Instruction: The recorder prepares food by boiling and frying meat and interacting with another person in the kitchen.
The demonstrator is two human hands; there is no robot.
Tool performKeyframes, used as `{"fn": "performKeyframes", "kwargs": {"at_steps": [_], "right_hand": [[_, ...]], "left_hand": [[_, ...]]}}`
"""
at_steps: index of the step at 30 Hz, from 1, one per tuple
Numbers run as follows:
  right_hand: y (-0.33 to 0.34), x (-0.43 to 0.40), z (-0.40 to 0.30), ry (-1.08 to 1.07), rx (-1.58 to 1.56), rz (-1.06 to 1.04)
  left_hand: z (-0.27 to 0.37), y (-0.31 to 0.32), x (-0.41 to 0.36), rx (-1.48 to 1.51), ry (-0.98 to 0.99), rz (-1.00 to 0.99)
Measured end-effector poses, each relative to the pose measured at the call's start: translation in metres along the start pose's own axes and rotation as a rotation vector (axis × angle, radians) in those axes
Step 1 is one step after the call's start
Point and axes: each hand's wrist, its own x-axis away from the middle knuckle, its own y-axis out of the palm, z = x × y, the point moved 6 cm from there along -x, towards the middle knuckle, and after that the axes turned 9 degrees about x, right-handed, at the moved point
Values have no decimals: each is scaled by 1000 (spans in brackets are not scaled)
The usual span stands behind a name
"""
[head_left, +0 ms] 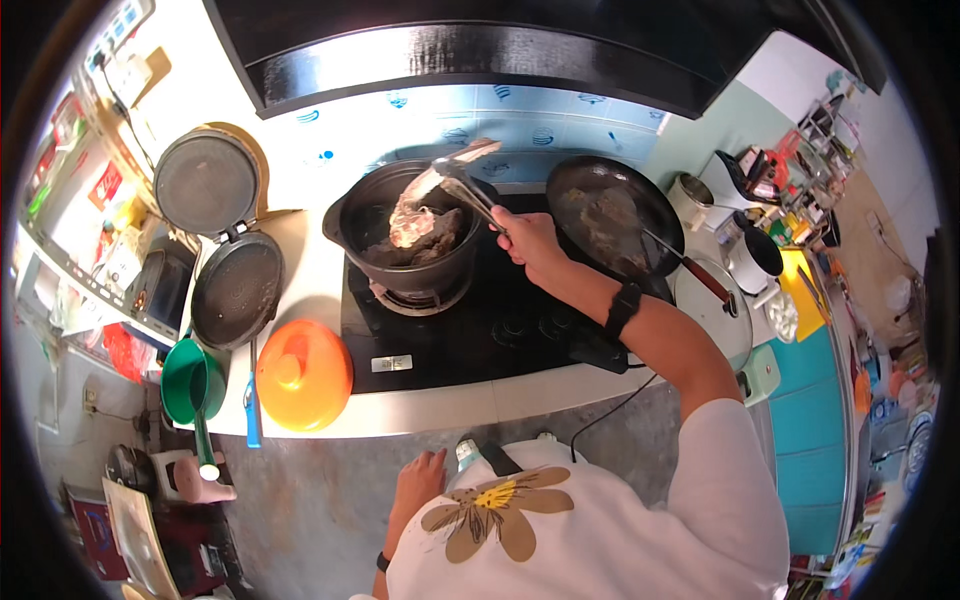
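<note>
My right hand is closed around the handles of metal tongs above the stove. Their jaws grip a long piece of meat, raised at a slant over a dark deep pot. Darker pieces of meat lie inside that pot, which rests on the left burner. Low beside my body, near the shirt, my left hand touches no object that I can make out; its fingers are partly bent. To the right, a wok holds browned food and a spatula with a wooden handle.
An orange lid, a green ladle-like scoop and a blue-handled lighter lie at the counter's left. An open double pan stands behind them. A glass lid is right of the wok. The black range hood overhangs the stove.
</note>
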Motion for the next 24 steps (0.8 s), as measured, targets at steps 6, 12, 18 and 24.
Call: {"fn": "performKeyframes", "kwargs": {"at_steps": [6,12,18,24], "right_hand": [[6,8,-1,-9,82,-5],[3,18,5,88,15,-1],[-2,22,0,95,-136,27],[-71,54,-40,95,-247,89]], "left_hand": [[7,3,-6,-15,19,-47],[9,12,-12,-27,29,-108],[5,31,-24,-32,22,-208],[15,60,-40,-150,178,-287]]}}
